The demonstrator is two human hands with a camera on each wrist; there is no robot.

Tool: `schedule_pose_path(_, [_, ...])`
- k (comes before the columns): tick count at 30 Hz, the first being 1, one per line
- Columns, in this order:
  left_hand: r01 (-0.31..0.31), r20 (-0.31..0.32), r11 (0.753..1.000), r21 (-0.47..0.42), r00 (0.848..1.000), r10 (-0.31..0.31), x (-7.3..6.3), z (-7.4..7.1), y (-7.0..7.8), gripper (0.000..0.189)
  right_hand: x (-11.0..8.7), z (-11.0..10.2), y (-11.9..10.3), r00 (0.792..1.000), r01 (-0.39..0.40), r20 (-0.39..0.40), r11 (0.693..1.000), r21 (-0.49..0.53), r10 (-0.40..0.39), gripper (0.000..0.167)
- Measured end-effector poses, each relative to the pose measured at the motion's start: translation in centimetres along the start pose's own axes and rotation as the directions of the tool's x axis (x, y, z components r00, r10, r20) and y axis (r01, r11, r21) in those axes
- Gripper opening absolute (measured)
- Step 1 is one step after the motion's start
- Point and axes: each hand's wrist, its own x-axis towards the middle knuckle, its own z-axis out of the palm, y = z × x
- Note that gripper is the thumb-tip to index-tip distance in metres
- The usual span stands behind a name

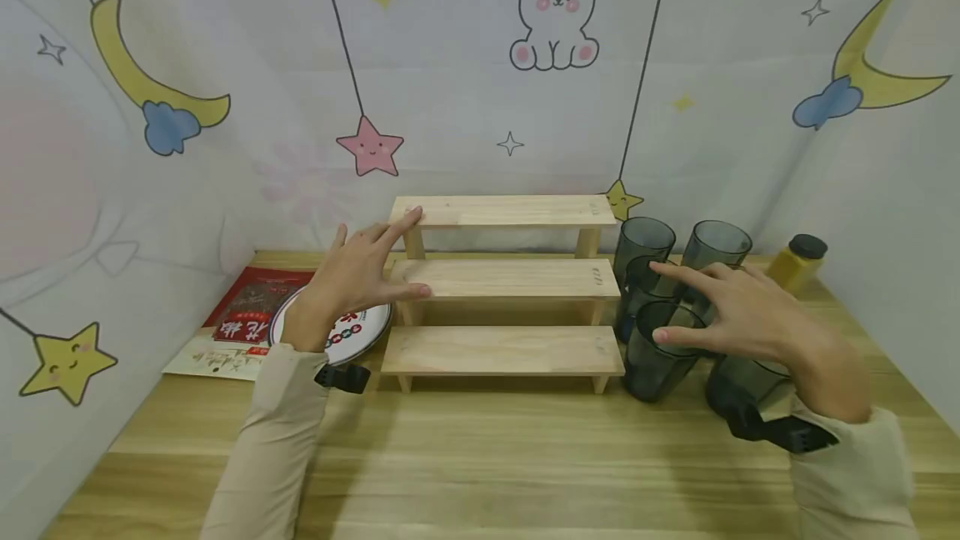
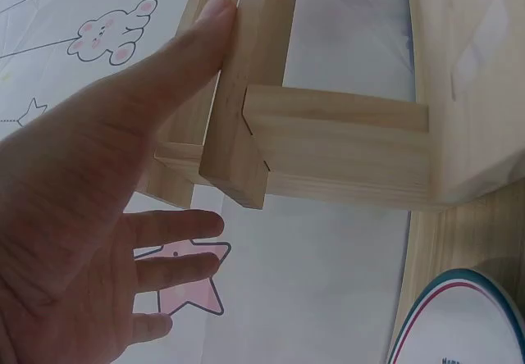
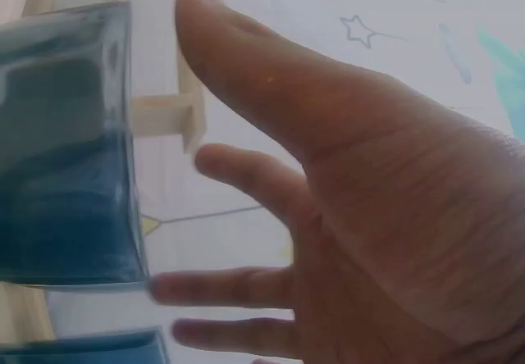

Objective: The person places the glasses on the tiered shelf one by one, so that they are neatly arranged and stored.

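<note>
A three-tier wooden step shelf (image 1: 502,279) stands in the middle of the table. My left hand (image 1: 356,269) is at its left end, fingers spread; the thumb tip lies right at the middle board's edge. In the left wrist view that thumb (image 2: 184,61) overlaps the end of a board (image 2: 234,151), the other fingers extended beneath. My right hand (image 1: 738,311) hovers over several dark, see-through glasses (image 1: 651,369) right of the shelf, its thumb and fingers apart. The right wrist view shows a glass (image 3: 66,167) in front of its fingertips, with nothing in the grasp.
Left of the shelf, a round white patterned plate (image 1: 367,340) sits partly behind the left wrist. Beside it lies a red packet (image 1: 251,307) on a pale one (image 1: 213,359). A yellow bottle (image 1: 795,265) with a black cap stands at the back right. Printed cloth (image 1: 465,90) walls the table.
</note>
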Motion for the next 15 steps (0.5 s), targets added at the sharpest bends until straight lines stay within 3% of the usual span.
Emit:
schedule_pose_path(11, [0.043, 0.101, 0.994, -0.100, 0.994, -0.033, 0.3, -0.4, 0.2, 0.112, -0.1, -0.2, -1.0, 0.991, 0.035, 0.126, 0.994, 0.107, -0.048, 0.094])
schedule_pose_path(15, [0.035, 0.123, 0.986, -0.163, 0.992, -0.015, 0.3, -0.3, 0.5, 0.112, 0.0, 0.1, -1.0, 0.984, 0.031, 0.170, 0.991, 0.133, -0.053, 0.095])
